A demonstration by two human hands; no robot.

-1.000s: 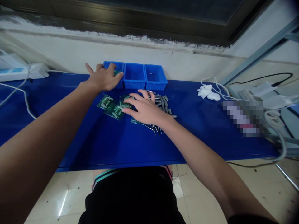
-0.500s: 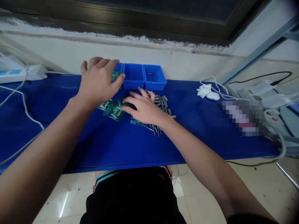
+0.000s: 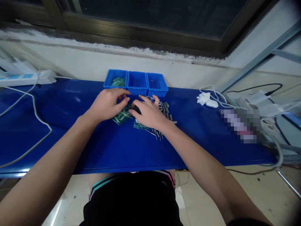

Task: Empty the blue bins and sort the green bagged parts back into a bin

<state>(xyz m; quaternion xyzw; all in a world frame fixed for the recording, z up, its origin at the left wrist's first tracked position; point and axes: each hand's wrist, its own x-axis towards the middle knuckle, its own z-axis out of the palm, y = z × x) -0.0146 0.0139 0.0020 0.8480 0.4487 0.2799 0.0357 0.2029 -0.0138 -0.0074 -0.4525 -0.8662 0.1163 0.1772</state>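
Note:
My left hand (image 3: 107, 104) hovers with curved fingers over small clear bags of pale pieces (image 3: 121, 117). A gap shows between its thumb and forefinger, and I see nothing held there. Close by on the right, my right hand (image 3: 150, 113) has thumb and forefinger around the edge of a small green-tinted plastic bag, partly hidden by the fingers. Its other fingers spread over a pile of grey metal cylinders (image 3: 167, 111). Thin metal pins (image 3: 158, 134) and another small bag (image 3: 140, 125) lie under the right palm and wrist.
Three blue bins stand against the wall: the left bin (image 3: 105, 82) holds green-tinted bags, the middle bin (image 3: 137, 91) is beside it, and the right bin (image 3: 158, 92) has a small piece inside. White cables and a power strip (image 3: 44, 78) lie left; a white charger (image 3: 211, 103) lies right.
My left hand has come down from the left bin toward the bags, nearing my right hand. The right hand stays at nearly the same place. The view has shifted slightly.

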